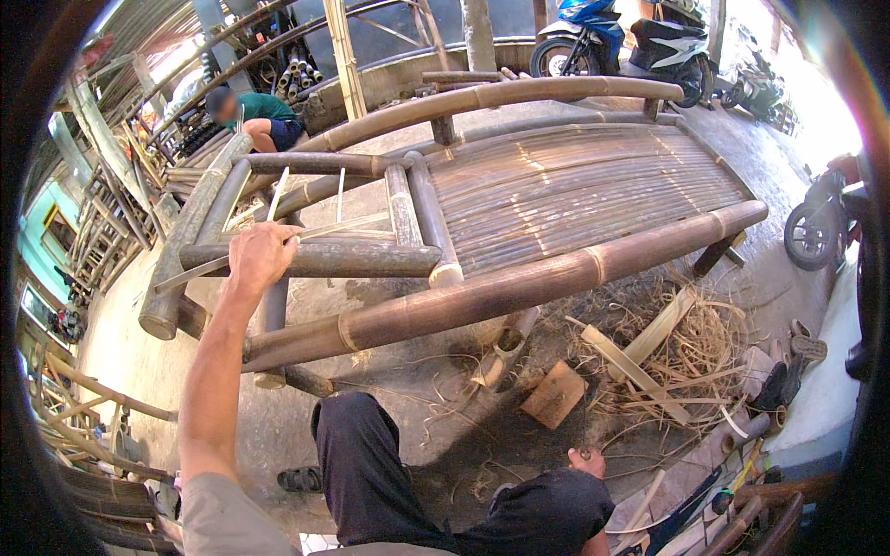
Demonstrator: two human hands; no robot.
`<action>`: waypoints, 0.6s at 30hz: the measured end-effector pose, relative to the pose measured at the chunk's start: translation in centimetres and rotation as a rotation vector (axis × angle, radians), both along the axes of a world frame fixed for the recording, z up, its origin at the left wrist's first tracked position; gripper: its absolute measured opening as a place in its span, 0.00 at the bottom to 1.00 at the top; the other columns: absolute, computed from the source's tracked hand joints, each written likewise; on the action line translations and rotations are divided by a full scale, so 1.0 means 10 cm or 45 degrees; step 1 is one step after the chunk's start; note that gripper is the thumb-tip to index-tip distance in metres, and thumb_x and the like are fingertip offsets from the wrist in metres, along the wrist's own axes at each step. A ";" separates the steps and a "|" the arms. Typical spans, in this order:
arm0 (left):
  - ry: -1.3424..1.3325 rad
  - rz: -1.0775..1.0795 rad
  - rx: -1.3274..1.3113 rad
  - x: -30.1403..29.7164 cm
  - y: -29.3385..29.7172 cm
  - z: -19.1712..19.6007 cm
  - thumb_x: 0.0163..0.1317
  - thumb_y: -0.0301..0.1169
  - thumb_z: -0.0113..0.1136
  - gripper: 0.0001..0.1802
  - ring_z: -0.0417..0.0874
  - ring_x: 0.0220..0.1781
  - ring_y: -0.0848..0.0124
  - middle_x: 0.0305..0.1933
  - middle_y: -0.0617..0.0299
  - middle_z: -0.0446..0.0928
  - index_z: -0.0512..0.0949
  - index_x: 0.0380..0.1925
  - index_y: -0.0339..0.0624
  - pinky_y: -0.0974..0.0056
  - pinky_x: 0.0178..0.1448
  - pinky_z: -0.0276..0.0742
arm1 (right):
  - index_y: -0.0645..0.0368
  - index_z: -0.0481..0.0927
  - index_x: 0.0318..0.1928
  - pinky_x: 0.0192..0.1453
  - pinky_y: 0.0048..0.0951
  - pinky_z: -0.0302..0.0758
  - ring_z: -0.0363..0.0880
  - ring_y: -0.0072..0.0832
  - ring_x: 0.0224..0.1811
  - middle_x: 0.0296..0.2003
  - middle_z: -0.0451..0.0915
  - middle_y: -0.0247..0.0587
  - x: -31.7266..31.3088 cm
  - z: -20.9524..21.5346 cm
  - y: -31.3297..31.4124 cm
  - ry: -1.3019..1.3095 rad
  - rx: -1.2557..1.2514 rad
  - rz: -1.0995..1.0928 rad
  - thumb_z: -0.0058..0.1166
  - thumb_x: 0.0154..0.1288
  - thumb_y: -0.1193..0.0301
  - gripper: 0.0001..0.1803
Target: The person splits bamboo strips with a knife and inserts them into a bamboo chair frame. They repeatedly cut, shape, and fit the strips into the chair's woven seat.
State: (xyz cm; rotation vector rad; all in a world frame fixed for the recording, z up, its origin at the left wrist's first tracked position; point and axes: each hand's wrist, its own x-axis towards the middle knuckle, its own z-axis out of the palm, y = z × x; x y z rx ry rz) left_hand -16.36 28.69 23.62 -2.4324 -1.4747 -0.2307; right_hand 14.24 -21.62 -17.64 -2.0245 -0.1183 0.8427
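A long bamboo bench frame (482, 296) with a slatted seat (575, 185) stands in front of me on the concrete floor. My left hand (260, 258) is stretched out over its open left end and grips thin pale bamboo strips (278, 236) that lie across the dark crossbars. My right hand (584, 461) is low by my right knee, fingers closed around a small dark handle-like object; what it is cannot be made out. My legs in dark trousers (371, 473) fill the lower middle.
Bamboo offcuts and shavings (667, 361) litter the floor at right, with a flat wood block (554, 394). Another person (255, 116) crouches beyond the bench at the far left. Motorbikes (630, 37) stand behind, another wheel (816, 236) at right. Bamboo poles (93, 408) lie at left.
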 end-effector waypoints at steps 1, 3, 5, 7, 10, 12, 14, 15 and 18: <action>0.009 -0.032 -0.013 0.01 0.03 -0.04 0.66 0.43 0.60 0.16 0.87 0.50 0.54 0.47 0.56 0.86 0.88 0.50 0.61 0.51 0.57 0.81 | 0.67 0.78 0.46 0.20 0.30 0.70 0.77 0.24 0.18 0.24 0.81 0.42 -0.02 -0.05 -0.01 0.014 -0.028 -0.033 0.71 0.61 0.63 0.22; 0.024 -0.052 -0.030 0.02 0.09 -0.09 0.66 0.44 0.60 0.16 0.87 0.50 0.54 0.48 0.56 0.86 0.88 0.50 0.60 0.51 0.58 0.81 | 0.67 0.77 0.44 0.21 0.31 0.70 0.77 0.25 0.18 0.24 0.80 0.43 -0.04 -0.12 -0.02 -0.040 -0.087 -0.117 0.72 0.59 0.62 0.24; 0.026 -0.050 -0.042 0.03 0.12 -0.11 0.66 0.43 0.60 0.16 0.87 0.50 0.54 0.48 0.55 0.86 0.89 0.50 0.59 0.51 0.58 0.81 | 0.67 0.77 0.43 0.21 0.32 0.71 0.77 0.26 0.18 0.23 0.80 0.44 -0.04 -0.15 -0.01 -0.021 -0.105 -0.139 0.73 0.58 0.61 0.24; 0.058 -0.028 -0.080 0.03 0.16 -0.10 0.66 0.43 0.60 0.16 0.87 0.50 0.53 0.48 0.54 0.86 0.89 0.49 0.59 0.50 0.58 0.80 | 0.67 0.77 0.43 0.21 0.33 0.71 0.77 0.27 0.18 0.22 0.80 0.44 -0.03 -0.14 0.00 0.010 -0.142 -0.150 0.73 0.58 0.61 0.25; 0.067 -0.058 -0.091 0.02 0.20 -0.06 0.65 0.44 0.60 0.16 0.87 0.51 0.52 0.48 0.51 0.86 0.89 0.48 0.58 0.50 0.58 0.80 | 0.67 0.78 0.43 0.21 0.34 0.72 0.78 0.27 0.19 0.22 0.81 0.45 -0.01 -0.09 0.02 0.050 -0.183 -0.146 0.73 0.58 0.60 0.24; 0.070 -0.054 -0.104 0.01 0.21 -0.05 0.65 0.44 0.60 0.16 0.87 0.51 0.51 0.48 0.50 0.86 0.89 0.48 0.57 0.49 0.58 0.80 | 0.66 0.79 0.41 0.21 0.34 0.72 0.78 0.27 0.19 0.22 0.81 0.45 0.01 -0.08 0.03 0.037 -0.128 -0.146 0.73 0.58 0.60 0.23; 0.065 -0.030 -0.129 -0.02 0.21 -0.06 0.65 0.44 0.59 0.17 0.86 0.51 0.50 0.48 0.49 0.86 0.89 0.48 0.57 0.49 0.58 0.80 | 0.66 0.80 0.39 0.21 0.35 0.72 0.78 0.28 0.18 0.22 0.82 0.45 0.02 -0.12 0.03 -0.052 -0.128 -0.113 0.73 0.58 0.60 0.22; 0.073 -0.030 -0.135 -0.02 0.20 -0.07 0.65 0.44 0.59 0.17 0.87 0.50 0.51 0.47 0.49 0.86 0.89 0.48 0.57 0.49 0.57 0.81 | 0.66 0.80 0.38 0.21 0.35 0.73 0.78 0.28 0.17 0.22 0.82 0.45 0.03 -0.15 0.03 -0.107 -0.113 -0.097 0.73 0.58 0.61 0.21; 0.074 -0.040 -0.119 -0.03 0.20 -0.10 0.64 0.44 0.60 0.17 0.87 0.49 0.51 0.45 0.50 0.87 0.89 0.48 0.57 0.50 0.57 0.81 | 0.66 0.83 0.41 0.29 0.42 0.78 0.84 0.41 0.23 0.26 0.85 0.52 0.05 -0.30 -0.01 -0.187 -0.230 -0.043 0.73 0.56 0.57 0.24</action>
